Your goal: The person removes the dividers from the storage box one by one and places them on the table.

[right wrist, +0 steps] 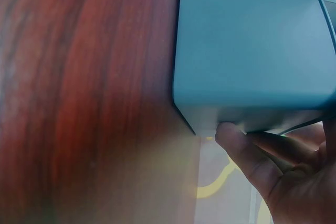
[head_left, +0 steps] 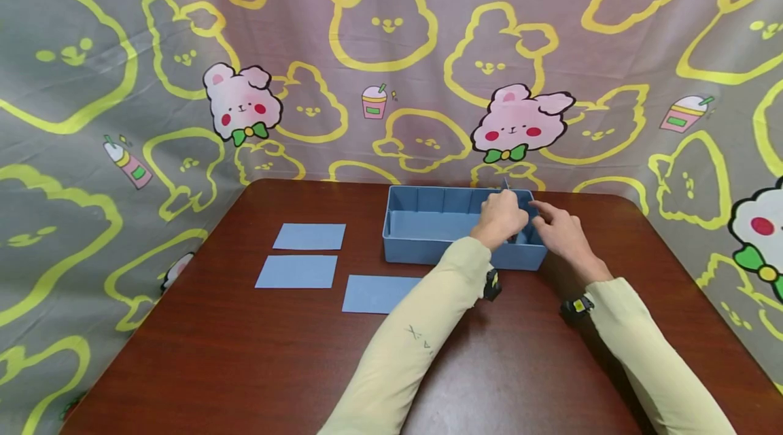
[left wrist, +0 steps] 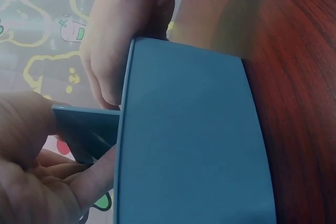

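A long blue plastic box (head_left: 428,251) stands on the table towards the back, its open side up. My left hand (head_left: 503,216) is over its right part and pinches a thin blue divider panel (left wrist: 89,132) between thumb and fingers. The panel stands upright across the box and sticks up above the rim; its lower edge is hidden. At the box's right end is my right hand (head_left: 563,234), holding the end wall near the rim. One fingertip (right wrist: 231,134) touches the outside of that wall in the right wrist view.
Three flat blue panels lie left of the box: a far one (head_left: 309,236), a middle one (head_left: 296,272) and a nearer one (head_left: 376,293) partly covered by the left sleeve. A patterned curtain (head_left: 428,95) hangs behind the brown table (head_left: 245,353).
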### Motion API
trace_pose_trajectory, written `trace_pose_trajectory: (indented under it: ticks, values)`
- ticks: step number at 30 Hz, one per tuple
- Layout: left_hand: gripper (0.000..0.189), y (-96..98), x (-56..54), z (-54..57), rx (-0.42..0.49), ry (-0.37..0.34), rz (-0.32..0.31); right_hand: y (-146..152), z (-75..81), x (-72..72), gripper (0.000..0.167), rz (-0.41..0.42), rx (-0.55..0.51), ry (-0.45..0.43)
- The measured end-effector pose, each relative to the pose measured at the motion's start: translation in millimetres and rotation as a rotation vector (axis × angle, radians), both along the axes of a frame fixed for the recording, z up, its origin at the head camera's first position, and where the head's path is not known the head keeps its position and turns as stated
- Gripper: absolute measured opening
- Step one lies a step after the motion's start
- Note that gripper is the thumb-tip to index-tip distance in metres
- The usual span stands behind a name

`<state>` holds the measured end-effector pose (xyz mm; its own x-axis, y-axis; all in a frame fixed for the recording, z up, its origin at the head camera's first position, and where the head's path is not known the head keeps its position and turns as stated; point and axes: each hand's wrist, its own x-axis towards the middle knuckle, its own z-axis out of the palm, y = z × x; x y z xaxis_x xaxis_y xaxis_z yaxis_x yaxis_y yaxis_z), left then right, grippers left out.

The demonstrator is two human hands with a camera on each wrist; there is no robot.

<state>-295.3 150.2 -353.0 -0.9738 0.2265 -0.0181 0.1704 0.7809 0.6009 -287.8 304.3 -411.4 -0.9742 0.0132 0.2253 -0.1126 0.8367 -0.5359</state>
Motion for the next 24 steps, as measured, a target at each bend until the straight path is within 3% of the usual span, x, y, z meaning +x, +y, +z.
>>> trace_pose_trajectory:
  ticks: [9,24]
  values:
    - [0.036,-1.3,-2.2,4.3,-0.028,0.079,0.013,0.7,-2.7,-1.7,0.045,0.000,0.004,0.025]
    - [0.038,-2.7,-1.7,8.8,-0.007,0.087,0.017,1.3,-3.2,-3.4,0.045,0.011,-0.014,0.022]
